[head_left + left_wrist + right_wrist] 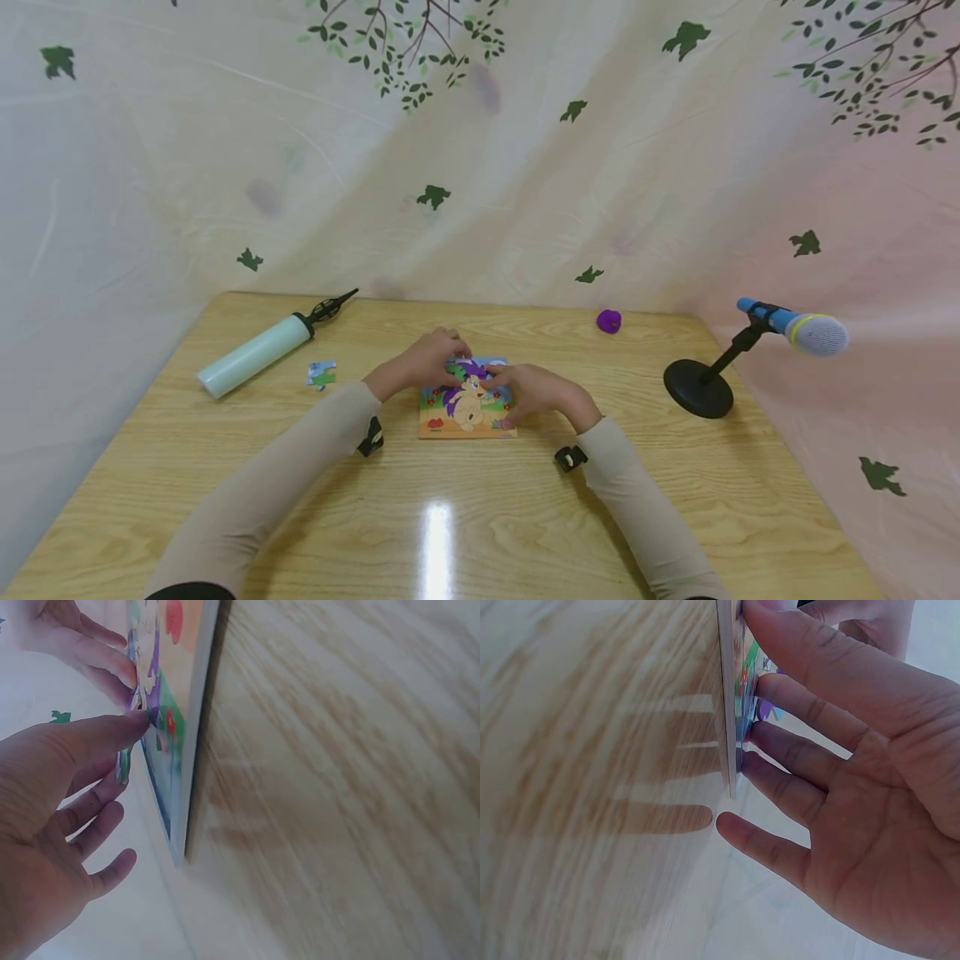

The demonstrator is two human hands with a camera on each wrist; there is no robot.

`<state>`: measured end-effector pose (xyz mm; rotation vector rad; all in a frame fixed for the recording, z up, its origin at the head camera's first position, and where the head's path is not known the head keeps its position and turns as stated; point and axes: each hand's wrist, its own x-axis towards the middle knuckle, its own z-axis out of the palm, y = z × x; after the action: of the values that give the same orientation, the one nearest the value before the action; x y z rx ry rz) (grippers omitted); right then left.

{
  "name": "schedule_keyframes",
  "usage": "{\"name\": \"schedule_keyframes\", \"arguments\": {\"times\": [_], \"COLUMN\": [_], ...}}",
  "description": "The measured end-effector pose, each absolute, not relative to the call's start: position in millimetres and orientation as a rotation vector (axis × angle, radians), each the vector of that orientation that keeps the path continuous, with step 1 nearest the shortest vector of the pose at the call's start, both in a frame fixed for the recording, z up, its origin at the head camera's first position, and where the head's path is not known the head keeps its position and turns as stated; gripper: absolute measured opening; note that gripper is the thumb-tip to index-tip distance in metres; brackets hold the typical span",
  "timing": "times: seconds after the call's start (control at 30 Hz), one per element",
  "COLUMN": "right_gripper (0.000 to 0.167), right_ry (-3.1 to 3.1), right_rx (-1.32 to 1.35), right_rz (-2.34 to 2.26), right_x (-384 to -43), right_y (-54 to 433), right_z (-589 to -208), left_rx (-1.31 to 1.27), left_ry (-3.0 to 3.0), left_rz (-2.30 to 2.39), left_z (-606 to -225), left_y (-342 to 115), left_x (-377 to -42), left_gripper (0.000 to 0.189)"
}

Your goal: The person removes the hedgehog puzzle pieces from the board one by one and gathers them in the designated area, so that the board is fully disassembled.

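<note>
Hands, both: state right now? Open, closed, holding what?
Left hand: closed, pinching a puzzle piece.
Right hand: open, spread and touching the puzzle board, gripping nothing.

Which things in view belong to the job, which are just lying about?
Job:
hedgehog jigsaw puzzle
left hand, pinching a puzzle piece
right hand
loose jigsaw pieces, likely

Lying about, apparently:
mint-green hand pump
microphone on stand
small purple object, unidentifiable
</note>
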<state>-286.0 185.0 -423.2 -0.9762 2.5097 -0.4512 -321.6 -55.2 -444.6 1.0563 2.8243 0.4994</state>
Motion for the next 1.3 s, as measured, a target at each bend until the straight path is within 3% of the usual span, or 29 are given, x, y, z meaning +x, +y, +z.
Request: {"name": "schedule_keyframes", "arguments": {"times": [0.33, 0.6, 1.3], "right_gripper": [0.066, 0.067, 0.069], "right_ry": [2.514, 2.510, 2.507], "right_rx": [-0.981, -0.978, -0.969], "right_rz": [-0.442, -0.446, -0.446], "right_x": [-285.5, -287.7, -285.3], "right_y": [185.2, 184.7, 182.4], "right_z": [-423.8, -425.1, -423.6], "left_rx": [1.132, 1.004, 0.888], "left_ry": [2.889, 2.879, 2.889], "left_rz": [0.485, 0.593, 0.729], "left_z": [-449.2, -444.4, -434.0], "left_y": [-63.1, -80.6, -179.8], "left_x": [-321.0, -319.3, -297.3], "left_gripper": [0.043, 0.045, 0.043]}}
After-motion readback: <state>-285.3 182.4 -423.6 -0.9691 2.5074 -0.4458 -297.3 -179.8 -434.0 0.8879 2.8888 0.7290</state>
